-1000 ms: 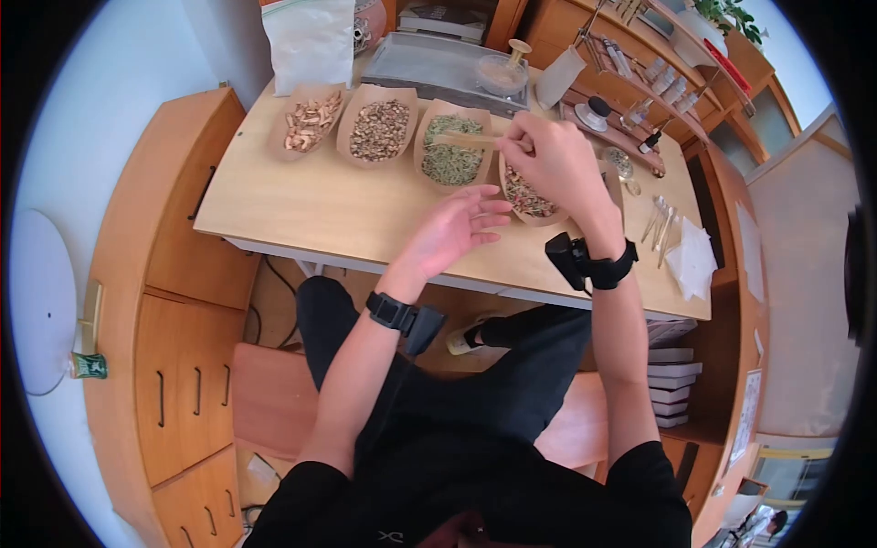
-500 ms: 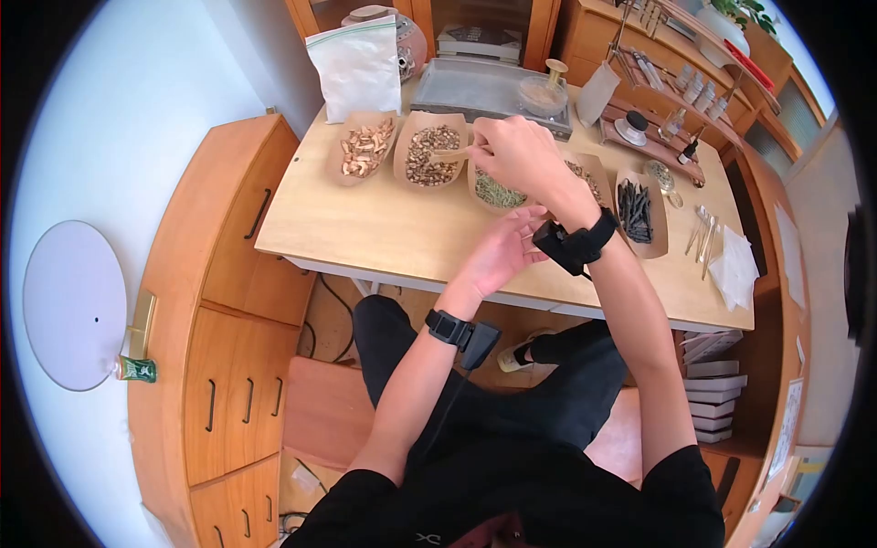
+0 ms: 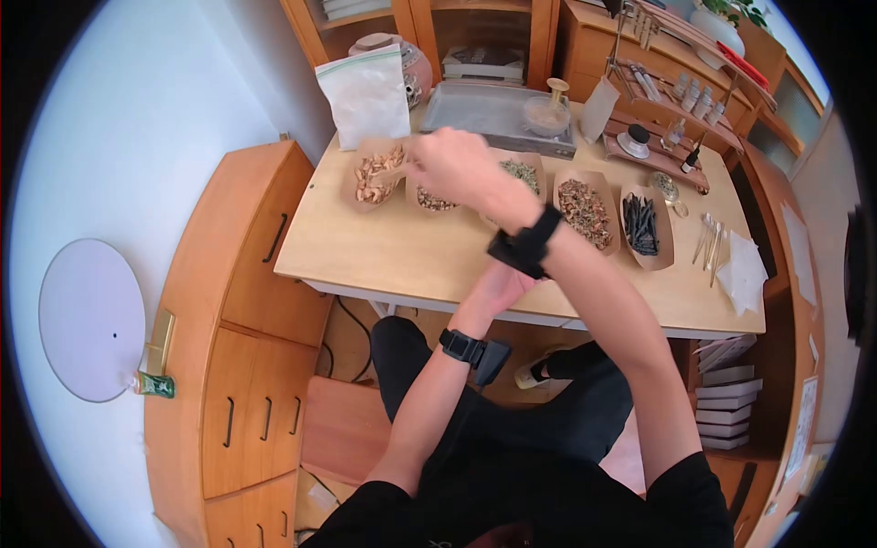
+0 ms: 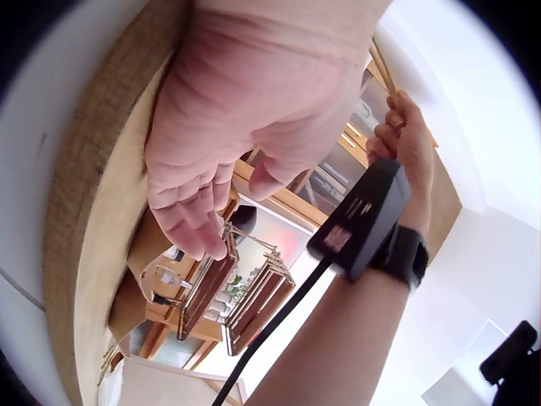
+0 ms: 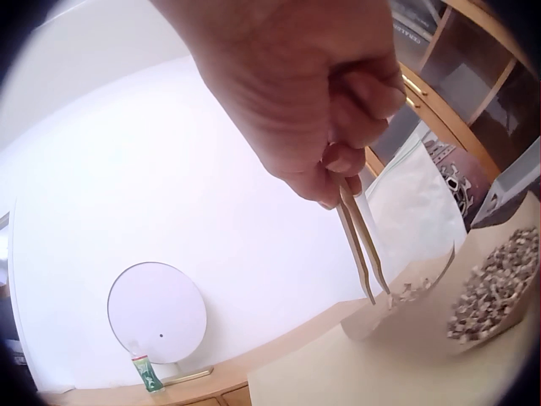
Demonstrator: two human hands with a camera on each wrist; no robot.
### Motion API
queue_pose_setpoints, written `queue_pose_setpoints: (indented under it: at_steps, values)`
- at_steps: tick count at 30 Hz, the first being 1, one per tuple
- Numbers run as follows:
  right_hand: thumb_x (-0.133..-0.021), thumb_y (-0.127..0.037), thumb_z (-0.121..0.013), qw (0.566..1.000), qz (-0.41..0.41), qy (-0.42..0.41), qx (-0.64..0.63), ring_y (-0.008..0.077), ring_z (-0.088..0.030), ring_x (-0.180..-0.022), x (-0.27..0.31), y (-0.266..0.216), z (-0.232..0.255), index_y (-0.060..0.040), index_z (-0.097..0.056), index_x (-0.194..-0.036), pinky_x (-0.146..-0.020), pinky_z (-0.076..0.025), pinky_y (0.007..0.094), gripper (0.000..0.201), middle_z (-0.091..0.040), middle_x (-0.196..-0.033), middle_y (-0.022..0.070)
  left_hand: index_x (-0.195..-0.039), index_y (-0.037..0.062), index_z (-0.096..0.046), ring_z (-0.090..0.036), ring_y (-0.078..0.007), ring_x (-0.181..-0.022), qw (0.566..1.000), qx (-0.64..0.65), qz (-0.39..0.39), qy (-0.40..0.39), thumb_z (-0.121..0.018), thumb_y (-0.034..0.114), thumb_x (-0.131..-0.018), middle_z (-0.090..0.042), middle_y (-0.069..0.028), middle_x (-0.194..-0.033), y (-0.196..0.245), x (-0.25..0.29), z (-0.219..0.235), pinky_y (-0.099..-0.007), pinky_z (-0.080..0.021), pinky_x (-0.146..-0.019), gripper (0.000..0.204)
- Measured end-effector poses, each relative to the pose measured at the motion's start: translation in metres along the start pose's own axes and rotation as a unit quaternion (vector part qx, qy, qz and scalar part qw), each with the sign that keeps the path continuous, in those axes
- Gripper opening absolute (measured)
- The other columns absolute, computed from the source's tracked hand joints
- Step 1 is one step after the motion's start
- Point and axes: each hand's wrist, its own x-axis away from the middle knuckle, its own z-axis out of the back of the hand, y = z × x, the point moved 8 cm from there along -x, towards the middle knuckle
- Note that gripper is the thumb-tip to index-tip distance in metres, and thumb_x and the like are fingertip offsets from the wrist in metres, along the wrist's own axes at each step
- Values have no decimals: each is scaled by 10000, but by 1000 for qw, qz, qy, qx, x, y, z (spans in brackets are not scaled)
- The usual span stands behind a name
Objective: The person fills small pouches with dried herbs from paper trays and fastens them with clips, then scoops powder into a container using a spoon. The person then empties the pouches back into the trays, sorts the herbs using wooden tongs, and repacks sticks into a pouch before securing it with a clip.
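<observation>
In the right wrist view the right hand point(image 5: 313, 101) pinches wooden tweezers point(image 5: 362, 241), tips pointing down beside the tray of pale slices point(image 5: 414, 292). From the head view, this hand point(image 3: 461, 169) is over the tray of brown pieces point(image 3: 437, 201), with the tweezers reaching toward the leftmost tray of slices point(image 3: 373, 175). Partly behind the right wrist, the left hand point(image 3: 504, 285) is at the table's front edge. The left wrist view shows that hand point(image 4: 245, 110) with relaxed, slightly bent fingers holding nothing. To the right are trays of green herb point(image 3: 521, 173), mixed pieces point(image 3: 585, 210) and dark sticks point(image 3: 641, 224).
Behind the trays stand a white bag point(image 3: 367, 96), a grey metal tray point(image 3: 484, 114) and a glass bowl point(image 3: 546, 116). A rack with small bottles point(image 3: 692, 96) stands at the back right. Thin tools point(image 3: 711, 242) and white paper point(image 3: 744, 274) lie at the right.
The right hand with the tweezers has moved left, from the green herb tray past the brown pieces to the leftmost tray. The head view has shifted, and the left hand sits lower, nearer the table edge.
</observation>
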Motion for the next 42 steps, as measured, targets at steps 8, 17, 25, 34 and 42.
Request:
queue_pose_setpoints:
  at_steps: [8, 17, 25, 34, 42]
  values:
    - [-803, -172, -636, 999, 16, -21, 28, 383, -683, -752, -29, -5, -33, 1, -674, -797, -683, -552, 460, 178, -676, -771, 218, -1416, 49, -421, -469, -266, -1307, 1000, 6, 13, -6, -392, 355, -1044, -479, -139, -1426, -10, -8, 21, -420, -370, -1110, 482]
    - [-766, -112, -626, 998, 42, 41, 38, 329, -706, -738, -52, -26, -58, -35, -714, -764, -643, -562, 426, 118, -687, -742, 184, -1426, 59, -380, -546, -238, -1201, 991, -114, 18, -66, -462, 353, -1022, -539, -126, -1352, 2, -5, 1, -407, -460, -1023, 506]
    - [-775, -239, -660, 993, 14, 96, 61, 366, -688, -726, -17, 17, 49, -35, -695, -755, -639, -554, 438, 208, -671, -720, 191, -1328, 90, -496, -602, -262, -1134, 991, 44, -20, -127, -438, 290, -1025, -587, -112, -1289, -2, -5, 6, -440, -539, -899, 368]
    - [-883, -247, -681, 964, -219, 73, 132, 226, -620, -608, 168, 151, 220, -11, -686, -904, -583, -470, 310, 237, -659, -703, 116, -1333, 53, -465, -614, -196, -1069, 996, -71, -2, -44, -463, 274, -1013, -611, -125, -1209, 7, 2, -14, -349, -510, -884, 389]
    - [-866, -260, -681, 929, -316, 19, 190, 340, -653, -669, 266, 197, 210, -26, -659, -837, -605, -494, 403, 237, -668, -702, 149, -1321, 44, -478, -617, -212, -1077, 996, -75, 6, -52, -449, 280, -1019, -614, -139, -1207, 6, 1, -16, -354, -513, -885, 385]
